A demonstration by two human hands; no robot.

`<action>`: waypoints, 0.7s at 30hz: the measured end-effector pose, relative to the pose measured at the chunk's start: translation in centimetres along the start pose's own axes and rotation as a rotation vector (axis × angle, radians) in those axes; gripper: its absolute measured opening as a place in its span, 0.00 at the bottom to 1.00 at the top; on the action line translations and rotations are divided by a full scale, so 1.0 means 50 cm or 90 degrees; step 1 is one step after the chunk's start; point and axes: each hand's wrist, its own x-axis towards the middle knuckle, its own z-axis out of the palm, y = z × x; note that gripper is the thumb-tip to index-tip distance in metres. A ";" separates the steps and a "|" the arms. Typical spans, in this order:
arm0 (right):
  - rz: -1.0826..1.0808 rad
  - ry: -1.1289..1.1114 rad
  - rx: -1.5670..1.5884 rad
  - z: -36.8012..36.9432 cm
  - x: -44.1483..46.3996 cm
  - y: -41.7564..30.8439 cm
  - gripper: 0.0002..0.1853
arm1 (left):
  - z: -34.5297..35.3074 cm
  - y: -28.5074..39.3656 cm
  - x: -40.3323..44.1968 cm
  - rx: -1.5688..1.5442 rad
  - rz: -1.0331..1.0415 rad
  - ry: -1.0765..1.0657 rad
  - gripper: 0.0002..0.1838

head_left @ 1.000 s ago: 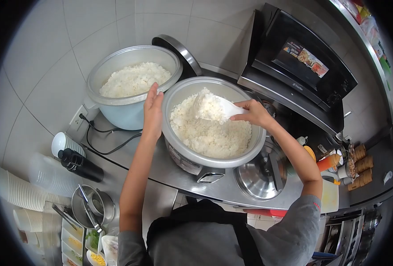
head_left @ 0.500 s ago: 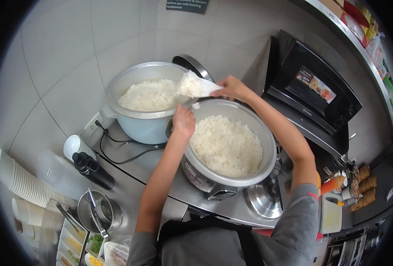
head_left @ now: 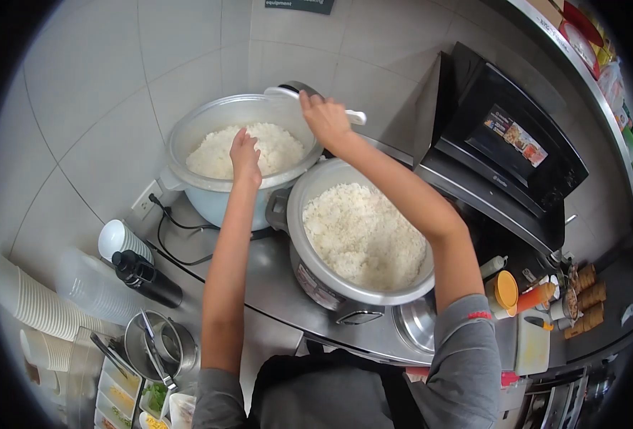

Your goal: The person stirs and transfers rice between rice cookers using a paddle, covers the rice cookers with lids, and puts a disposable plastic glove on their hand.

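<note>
My right hand is closed around a white rice paddle, held above the back right rim of the left rice cooker. The paddle's handle end sticks out to the right of my fingers, and its other end shows to the left. Over the cooked rice in that pale blue cooker is my left hand, fingers stretched upward and holding nothing I can see. Whether it touches the rice, I cannot tell. A second rice cooker, grey and also full of rice, stands in front, partly under my right forearm.
At the right is a black oven-like appliance. Stacked bowls, a black bottle and a metal pot with tongs stand on the left. A metal lid lies beside the front cooker. A power cord crosses the counter.
Both hands have moved left and up, from between the cookers to over the left one. The paddle, earlier loaded with rice, is turned, and no clump shows on it now.
</note>
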 end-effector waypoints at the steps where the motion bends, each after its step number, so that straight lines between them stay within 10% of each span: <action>1: 0.016 -0.001 -0.013 -0.030 -0.020 0.012 0.24 | 0.000 0.009 -0.016 0.085 0.032 -0.062 0.26; 10: 0.062 -0.033 0.072 -0.242 -0.287 0.098 0.30 | 0.015 0.029 -0.136 0.308 0.158 -0.279 0.16; 17: 0.190 -0.192 0.120 -0.314 -0.465 0.139 0.32 | -0.155 -0.100 -0.251 0.271 0.280 0.090 0.17; 21: 0.323 -0.282 0.146 -0.329 -0.538 0.126 0.30 | -0.137 -0.198 -0.278 0.180 -0.123 0.068 0.37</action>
